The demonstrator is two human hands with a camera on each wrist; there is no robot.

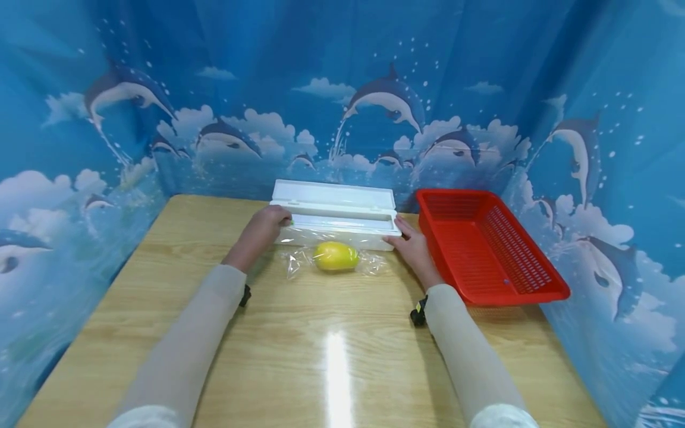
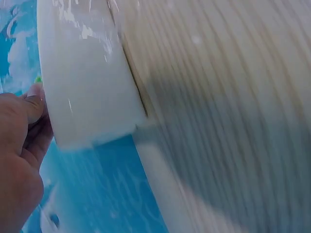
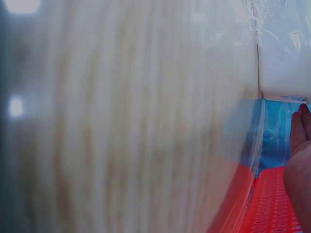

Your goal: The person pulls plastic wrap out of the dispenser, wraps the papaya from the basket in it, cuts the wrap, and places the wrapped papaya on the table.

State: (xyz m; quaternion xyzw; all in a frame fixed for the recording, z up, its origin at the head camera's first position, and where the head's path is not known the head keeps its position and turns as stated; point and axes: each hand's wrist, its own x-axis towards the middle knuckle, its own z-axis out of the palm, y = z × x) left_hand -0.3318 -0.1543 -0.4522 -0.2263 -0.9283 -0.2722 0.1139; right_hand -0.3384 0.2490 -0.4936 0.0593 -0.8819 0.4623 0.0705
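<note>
A long white cling film dispenser (image 1: 337, 205) lies on the table with its lid tipped back. Clear cling film (image 1: 299, 255) hangs over its front and covers a yellow mango-like fruit (image 1: 336, 256) on the tabletop. At the dispenser's left end my left hand (image 1: 267, 223) pinches a small green slider (image 2: 38, 79) by the upper edge; fingers hide most of it. My right hand (image 1: 412, 246) holds the right end, thumb at the front and fingers along the side. In the right wrist view only part of that hand (image 3: 299, 160) shows, beside the dispenser's end.
A red plastic basket (image 1: 473, 255) stands right of the dispenser, close to my right hand. Blue dolphin-print curtains (image 1: 332, 89) enclose the back and sides. Under everything is a wood-grain table (image 1: 267, 345).
</note>
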